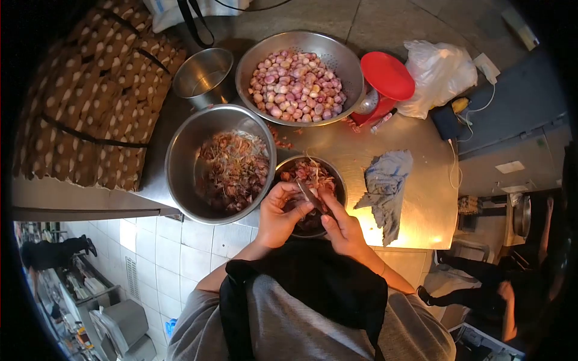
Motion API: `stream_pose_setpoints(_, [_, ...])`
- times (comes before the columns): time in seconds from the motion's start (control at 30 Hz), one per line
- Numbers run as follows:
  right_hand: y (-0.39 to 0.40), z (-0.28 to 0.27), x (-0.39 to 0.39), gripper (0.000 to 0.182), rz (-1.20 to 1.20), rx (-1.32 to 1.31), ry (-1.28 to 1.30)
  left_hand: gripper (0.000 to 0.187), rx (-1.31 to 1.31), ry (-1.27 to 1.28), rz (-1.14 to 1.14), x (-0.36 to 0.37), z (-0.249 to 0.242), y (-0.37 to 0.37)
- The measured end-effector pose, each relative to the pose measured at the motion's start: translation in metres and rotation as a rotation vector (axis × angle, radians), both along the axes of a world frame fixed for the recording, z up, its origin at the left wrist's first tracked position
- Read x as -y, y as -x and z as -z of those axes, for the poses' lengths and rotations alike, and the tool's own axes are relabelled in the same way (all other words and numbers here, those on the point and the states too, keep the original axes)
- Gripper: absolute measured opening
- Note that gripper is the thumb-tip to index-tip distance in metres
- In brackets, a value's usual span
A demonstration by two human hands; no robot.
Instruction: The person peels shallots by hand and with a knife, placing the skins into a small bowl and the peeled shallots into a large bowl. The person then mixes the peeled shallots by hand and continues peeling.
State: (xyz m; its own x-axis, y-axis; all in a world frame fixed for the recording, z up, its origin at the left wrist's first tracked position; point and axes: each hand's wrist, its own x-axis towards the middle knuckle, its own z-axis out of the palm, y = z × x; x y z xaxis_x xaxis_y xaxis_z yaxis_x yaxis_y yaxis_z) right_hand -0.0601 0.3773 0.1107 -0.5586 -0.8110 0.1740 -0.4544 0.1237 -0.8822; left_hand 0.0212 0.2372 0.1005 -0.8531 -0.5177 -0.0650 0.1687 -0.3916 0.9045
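My left hand (pixel 279 215) is closed on a small shallot, its fingertips meeting those of the other hand. A small knife (pixel 311 195) is gripped in my right hand (pixel 343 225), its blade pointing up and left across the fingers. Both hands are over a small metal bowl (pixel 342 180) of shallots and peels. Left of it stands a larger metal bowl (pixel 180 162) with reddish shallots and dry skins. Peeled pink shallots (pixel 295 87) fill a wide colander (pixel 343 57) behind. The shallot between my fingers is mostly hidden.
Stacked egg trays (pixel 90 96) stand at left, beside an empty metal pot (pixel 205 75). A red lid (pixel 388 75), a plastic bag (pixel 436 78) and a grey cloth (pixel 388 186) are on the right of the steel table (pixel 430 204). Other people in dark clothes stand at both sides.
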Motion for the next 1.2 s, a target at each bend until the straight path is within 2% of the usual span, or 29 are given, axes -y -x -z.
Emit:
stream_pose_setpoints(0.1, [-0.006, -0.006, 0.004, 0.041, 0.031, -0.133, -0.145, 0.031, -0.011, -0.064, 0.005, 0.005, -0.008, -0.003])
stream_pose_setpoints(0.2, [-0.011, 0.002, 0.008, 0.037, 0.069, -0.117, 0.005, 0.033, -0.051, -0.018, 0.008, 0.009, 0.007, -0.006])
stream_pose_setpoints(0.33, [-0.017, 0.004, 0.009, 0.035, 0.137, 0.474, 0.029, 0.031, -0.035, -0.028, 0.046, 0.016, 0.012, -0.007])
stream_pose_setpoints(0.47, [-0.01, 0.005, 0.012, 0.035, 0.202, 0.687, 0.048, 0.024, -0.063, -0.22, 0.131, 0.02, 0.002, -0.009])
stream_pose_setpoints(0.6, [-0.004, 0.002, 0.017, 0.036, 0.24, 0.687, 0.118, 0.019, -0.055, -0.502, 0.25, 0.028, 0.004, 0.0])
stream_pose_setpoints(0.73, [-0.007, -0.001, 0.013, 0.036, 0.178, 0.613, 0.043, 0.019, 0.044, -0.525, 0.206, 0.032, 0.01, 0.009])
stream_pose_setpoints(0.83, [-0.013, 0.0, 0.016, 0.036, 0.153, 0.569, 0.056, 0.02, -0.002, -0.351, 0.207, 0.033, 0.019, 0.013])
stream_pose_setpoints(1.0, [0.01, 0.0, 0.015, 0.037, 0.333, 0.615, 0.059, 0.023, -0.001, -0.41, 0.297, 0.042, 0.014, 0.018])
stream_pose_setpoints(1.03, [0.014, 0.003, 0.016, 0.037, 0.337, 0.56, 0.086, 0.024, 0.008, -0.42, 0.335, 0.043, 0.011, 0.017])
stream_pose_setpoints(1.2, [0.02, -0.004, 0.019, 0.04, 0.364, 0.633, 0.094, 0.03, 0.003, -0.538, 0.335, 0.048, 0.0, 0.017])
